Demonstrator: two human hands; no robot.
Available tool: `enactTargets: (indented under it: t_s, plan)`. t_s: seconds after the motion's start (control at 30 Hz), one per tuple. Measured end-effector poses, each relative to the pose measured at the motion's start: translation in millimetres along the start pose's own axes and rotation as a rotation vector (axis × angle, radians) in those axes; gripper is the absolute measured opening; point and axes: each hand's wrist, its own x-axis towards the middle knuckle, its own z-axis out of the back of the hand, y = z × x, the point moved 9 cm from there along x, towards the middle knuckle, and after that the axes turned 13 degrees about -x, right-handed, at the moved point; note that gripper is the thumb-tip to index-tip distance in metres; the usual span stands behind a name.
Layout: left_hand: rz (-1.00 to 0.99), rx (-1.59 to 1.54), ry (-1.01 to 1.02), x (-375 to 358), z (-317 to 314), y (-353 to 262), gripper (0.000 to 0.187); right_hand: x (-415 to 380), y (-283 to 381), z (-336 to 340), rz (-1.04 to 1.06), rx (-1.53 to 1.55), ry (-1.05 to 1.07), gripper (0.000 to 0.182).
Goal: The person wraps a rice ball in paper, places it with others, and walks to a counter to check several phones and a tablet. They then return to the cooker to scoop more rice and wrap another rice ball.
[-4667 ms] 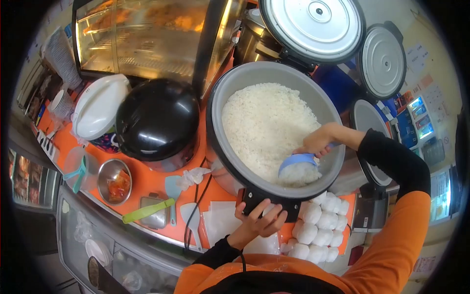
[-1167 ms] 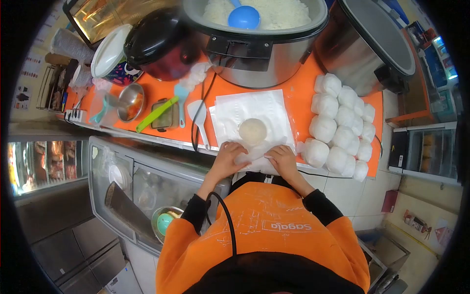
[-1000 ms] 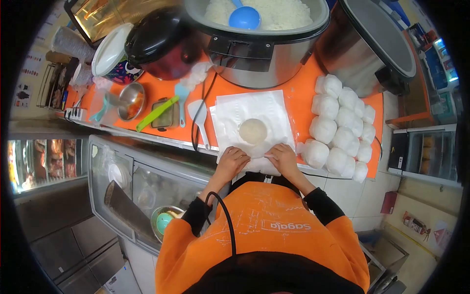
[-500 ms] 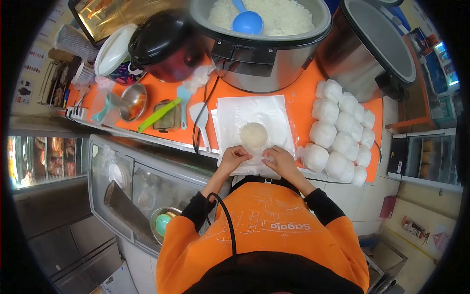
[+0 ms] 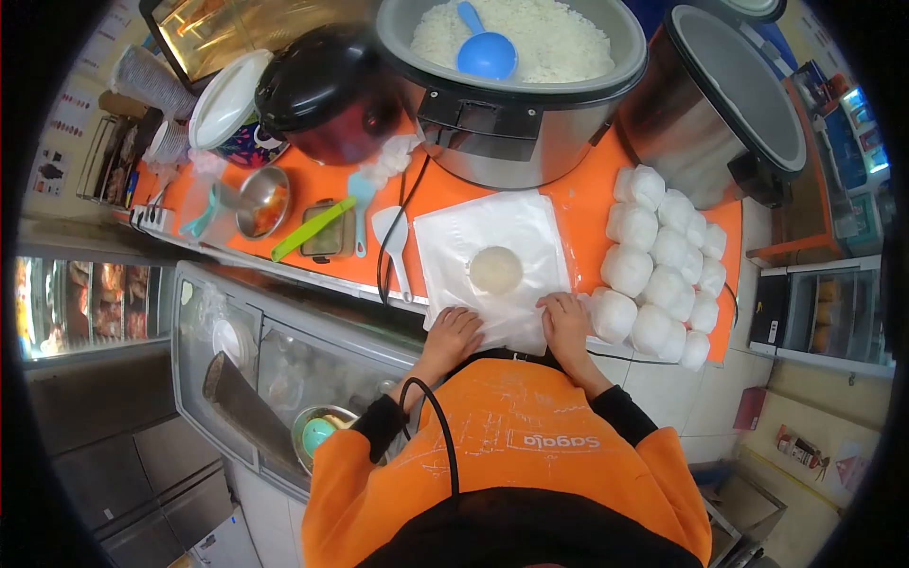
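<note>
A round portion of rice (image 5: pixel 495 272) sits on a stack of white wrapping paper (image 5: pixel 454 227) at the front of the orange counter. My left hand (image 5: pixel 454 336) is at the lower left of the top sheet, fingers bent and closed on the paper. At the sheet's right side, my right hand (image 5: pixel 565 322) has its fingers curled on the paper edge. Both hands are apart from the rice, on its near side. Several white wrapped bundles (image 5: pixel 651 327) are piled right beside my right hand.
Behind the paper stands a large rice cooker (image 5: pixel 530 123) with a blue scoop (image 5: pixel 487 55) in its rice. Another tall cooker (image 5: pixel 705 123) is at the right. Left of the paper lie a white paddle (image 5: pixel 393 237), a green-handled utensil (image 5: pixel 312 230) and a metal bowl (image 5: pixel 263 202).
My hands have moved apart and slightly nearer my body, from close together below the rice to the two sides of the sheet. The paper stack has turned slightly.
</note>
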Motion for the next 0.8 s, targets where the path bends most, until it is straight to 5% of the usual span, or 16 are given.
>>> enactTargets:
  t_s: [0.17,0.3,0.47,0.67,0.8]
  plan:
    - [0.118,-0.134,-0.178,-0.6,-4.6,18.3,0.019,15.6,-3.1,12.4,-0.038,-0.024,-0.066,0.018]
    - [0.007,-0.083,-0.189,15.3,9.0,-14.8,0.011,18.2,-11.5,3.2,-0.053,0.044,-0.010,0.020]
    - [0.115,-0.157,-0.269,10.2,14.4,3.7,0.011,24.7,-8.6,12.7,-0.105,0.047,0.001,0.020]
    - [-0.026,-0.033,-0.251,13.1,49.0,-15.1,0.013,9.1,-12.5,15.3,-0.199,0.091,0.036,0.025]
    - [-0.018,0.013,-0.232,-6.1,48.3,-6.8,0.016,-8.8,-16.3,15.3,-0.059,-0.002,0.059,0.029]
